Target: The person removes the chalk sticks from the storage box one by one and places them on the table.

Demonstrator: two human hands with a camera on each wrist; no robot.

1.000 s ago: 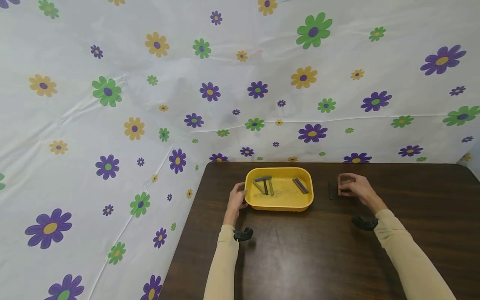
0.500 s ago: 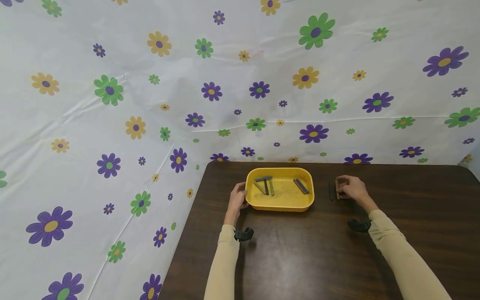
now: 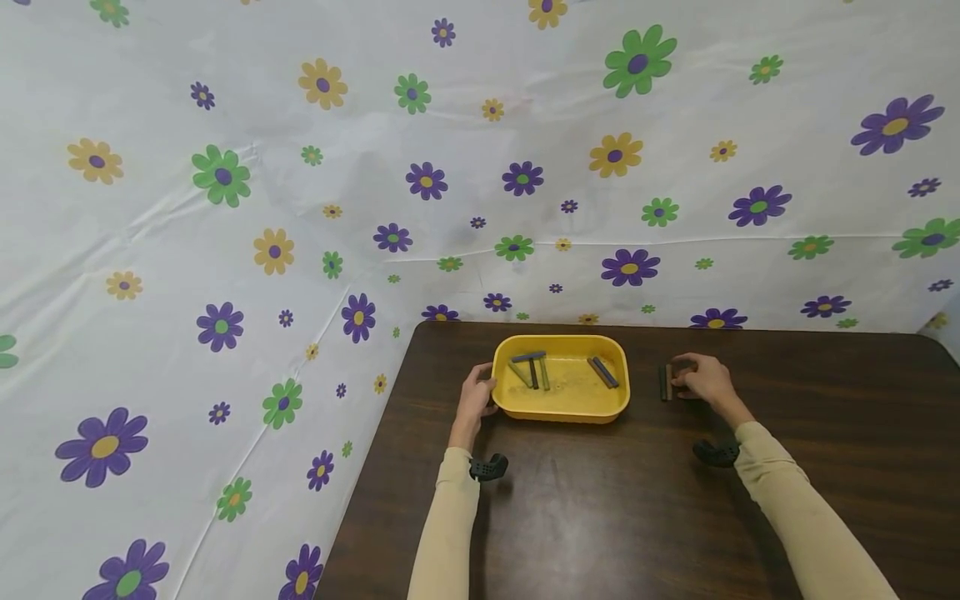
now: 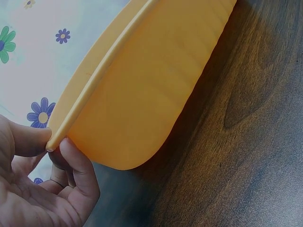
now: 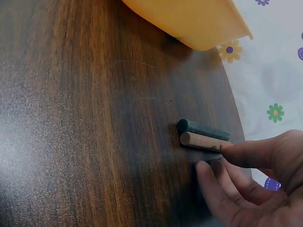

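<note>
Brown stick (image 5: 203, 141) is lying on the table (image 5: 104, 118) just beside a dark green stick (image 5: 206, 130), one digit of the right hand (image 3: 708, 382) touching it without closing round it, while the left hand (image 3: 472, 400) is pinching the rim of the yellow tray (image 4: 128, 104). Light fingertip pressure is probably serving best to prevent rolling. No readable label or writing is showing.

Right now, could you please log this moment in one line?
left hand: pinches rim of yellow plastic tray; right hand: touches tan cylindrical stick; dark-green cylindrical stick: alongside, on brown wood-grain table
</note>
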